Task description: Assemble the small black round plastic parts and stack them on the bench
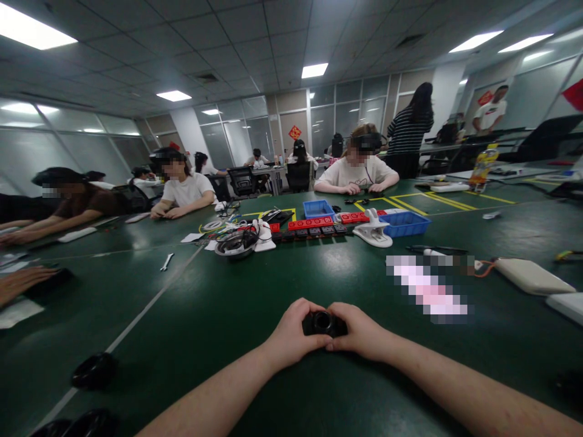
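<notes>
The fingers of the left hand (294, 334) and right hand (359, 331) curve toward each other, partly open, and close around a black object with a round opening (323, 321) between them. The thumbs meet, or nearly meet, on its near side, and it sits low over the green bench (218, 352), right of the middle of the view. Both bare forearms reach in from the bottom edge. Beyond the hands, in a row across the bench, are a black coil of cable (237, 243), a white stand (264, 235), red blocks (311, 223) and two blue trays (405, 224). A blurred pink-and-white item (428, 288) lies to the right, a small wrench (167, 261) to the left. Round black items (94, 370) sit at lower left. Several people (359, 167) sit around the bench.
</notes>
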Demonstrator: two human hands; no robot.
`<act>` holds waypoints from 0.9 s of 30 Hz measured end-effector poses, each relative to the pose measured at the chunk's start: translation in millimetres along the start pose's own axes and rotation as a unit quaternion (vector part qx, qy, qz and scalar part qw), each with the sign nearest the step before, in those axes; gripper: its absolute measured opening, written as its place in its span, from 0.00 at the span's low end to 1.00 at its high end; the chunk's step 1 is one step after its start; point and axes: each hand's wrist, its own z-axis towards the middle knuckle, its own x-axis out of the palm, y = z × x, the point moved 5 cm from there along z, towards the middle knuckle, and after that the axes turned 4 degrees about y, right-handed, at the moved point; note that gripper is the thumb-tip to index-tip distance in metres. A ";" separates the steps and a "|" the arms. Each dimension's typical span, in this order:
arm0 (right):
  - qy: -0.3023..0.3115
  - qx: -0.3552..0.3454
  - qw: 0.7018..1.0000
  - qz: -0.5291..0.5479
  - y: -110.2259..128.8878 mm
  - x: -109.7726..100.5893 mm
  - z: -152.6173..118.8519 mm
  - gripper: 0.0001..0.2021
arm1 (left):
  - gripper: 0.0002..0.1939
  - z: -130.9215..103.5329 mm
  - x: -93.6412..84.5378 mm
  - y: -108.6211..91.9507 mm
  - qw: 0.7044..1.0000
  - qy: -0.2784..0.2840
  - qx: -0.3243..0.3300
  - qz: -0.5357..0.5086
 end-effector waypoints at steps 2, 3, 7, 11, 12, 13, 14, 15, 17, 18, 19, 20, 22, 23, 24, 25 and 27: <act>-0.016 0.016 1.000 -0.005 -2.1 1.3 0.6 0.18 | 0.19 0.0 1.6 1.6 1.000 -0.017 -0.011 0.002; -0.027 0.023 0.999 -0.011 -2.4 1.5 0.8 0.18 | 0.18 -0.2 2.4 1.7 1.000 -0.024 -0.016 0.003; -0.067 0.053 0.995 -0.051 1.9 2.2 0.9 0.18 | 0.16 -1.6 3.8 -2.2 0.997 -0.056 -0.041 0.022; -0.104 0.082 0.983 -0.129 11.7 1.9 -0.6 0.12 | 0.14 -2.8 3.4 -6.3 0.991 -0.100 -0.071 0.056; -0.106 0.085 0.980 -0.146 13.9 1.7 -1.2 0.11 | 0.14 -2.9 3.3 -6.5 0.989 -0.109 -0.076 0.063; -0.104 0.084 0.979 -0.156 15.3 1.6 -1.8 0.11 | 0.14 -2.8 3.2 -6.2 0.988 -0.114 -0.077 0.067; -0.097 0.080 0.979 -0.158 16.1 1.2 -2.5 0.13 | 0.14 -2.6 3.0 -5.7 0.988 -0.113 -0.075 0.067; -0.088 0.070 0.982 -0.150 16.3 0.5 -3.3 0.15 | 0.14 -2.3 2.8 -5.0 0.990 -0.108 -0.070 0.063; -0.070 0.035 0.991 -0.109 15.9 -2.6 -5.5 0.22 | 0.15 -1.4 2.1 -3.3 0.994 -0.079 -0.053 0.044; -0.057 0.012 0.995 -0.081 15.5 -4.4 -6.7 0.24 | 0.15 -1.1 1.8 -2.8 0.997 -0.059 -0.042 0.030; -0.041 -0.009 0.998 -0.051 14.8 -6.4 -8.0 0.26 | 0.16 -0.9 1.5 -2.5 0.999 -0.036 -0.032 0.016; -0.024 -0.025 0.999 -0.022 14.0 -8.2 -9.1 0.26 | 0.17 -1.0 1.1 -2.5 1.000 -0.013 -0.024 0.003; 0.015 -0.042 0.999 0.020 12.5 -10.6 -10.9 0.24 | 0.18 -1.8 0.9 -3.3 0.999 0.027 -0.012 -0.012; 0.032 -0.048 0.998 0.031 12.3 -11.2 -11.4 0.22 | 0.19 -2.4 1.2 -4.1 0.999 0.044 -0.008 -0.015; 0.046 -0.053 0.997 0.036 12.3 -11.6 -11.5 0.20 | 0.19 -3.1 1.5 -5.0 0.998 0.057 -0.004 -0.016; 0.056 -0.058 0.996 0.036 12.6 -11.6 -11.4 0.19 | 0.19 -3.7 2.0 -6.0 0.998 0.068 -0.001 -0.015; 0.071 -0.064 0.995 0.027 12.9 -10.9 -10.4 0.17 | 0.20 -4.5 3.0 -7.4 0.997 0.080 0.003 -0.015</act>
